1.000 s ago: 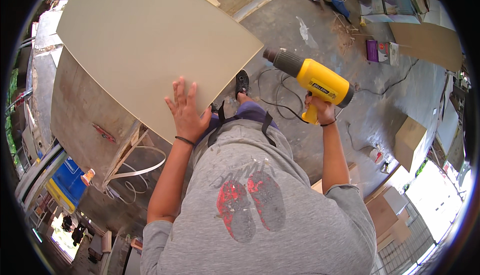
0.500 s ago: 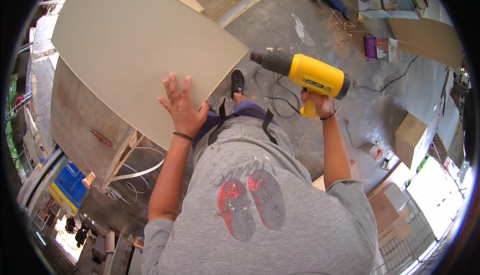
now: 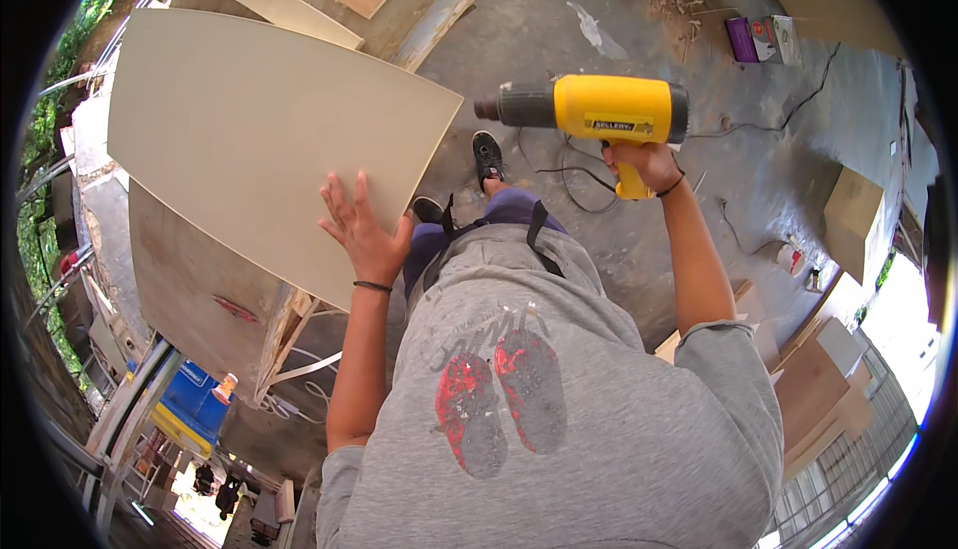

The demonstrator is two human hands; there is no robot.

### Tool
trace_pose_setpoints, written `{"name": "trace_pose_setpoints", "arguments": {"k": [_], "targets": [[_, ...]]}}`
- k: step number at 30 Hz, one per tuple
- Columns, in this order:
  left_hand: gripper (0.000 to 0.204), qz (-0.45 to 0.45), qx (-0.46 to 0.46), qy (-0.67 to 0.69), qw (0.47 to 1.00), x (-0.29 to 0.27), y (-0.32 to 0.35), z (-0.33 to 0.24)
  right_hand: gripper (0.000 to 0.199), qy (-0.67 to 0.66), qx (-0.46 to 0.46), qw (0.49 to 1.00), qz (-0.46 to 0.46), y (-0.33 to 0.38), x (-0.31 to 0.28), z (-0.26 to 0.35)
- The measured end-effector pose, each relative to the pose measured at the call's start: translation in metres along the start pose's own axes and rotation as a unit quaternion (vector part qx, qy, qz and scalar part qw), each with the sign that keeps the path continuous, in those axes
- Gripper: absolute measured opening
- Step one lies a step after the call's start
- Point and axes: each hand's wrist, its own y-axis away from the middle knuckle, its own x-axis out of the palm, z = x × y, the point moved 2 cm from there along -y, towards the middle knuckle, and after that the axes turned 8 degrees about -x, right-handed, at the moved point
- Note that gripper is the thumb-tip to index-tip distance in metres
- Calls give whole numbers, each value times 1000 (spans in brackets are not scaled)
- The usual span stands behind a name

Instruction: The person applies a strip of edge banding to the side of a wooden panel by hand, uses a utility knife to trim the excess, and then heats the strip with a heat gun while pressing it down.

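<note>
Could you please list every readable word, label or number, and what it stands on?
I leave the wording uncopied:
Yellow heat gun: lettering on a dark label.
Grey shirt: faded lettering above two sole shapes.
Purple box: print too small to read.
Blue container: pale mark, also too small.

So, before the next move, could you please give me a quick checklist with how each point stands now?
1. Heat gun held firmly: ok, the right hand is wrapped around its handle.
2. Left hand on the board: ok, it lies on top with the fingers spread.
3. Nozzle apart from the board: ok, a gap shows at the corner.
4. Cord well away from the feet: not ok, its loops lie on the floor close to the right shoe.
5. Heat on or off: cannot tell.
</note>
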Motion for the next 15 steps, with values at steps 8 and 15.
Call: {"name": "trace_pose_setpoints", "arguments": {"k": [8,15], "targets": [[91,10,15,-23,1000,1,-2,4,22,-17,-23,999,-19,12,11,-22],[89,43,62,-4,997,-7,0,16,16,-42,-4,996,-77,19,24,-30]]}}
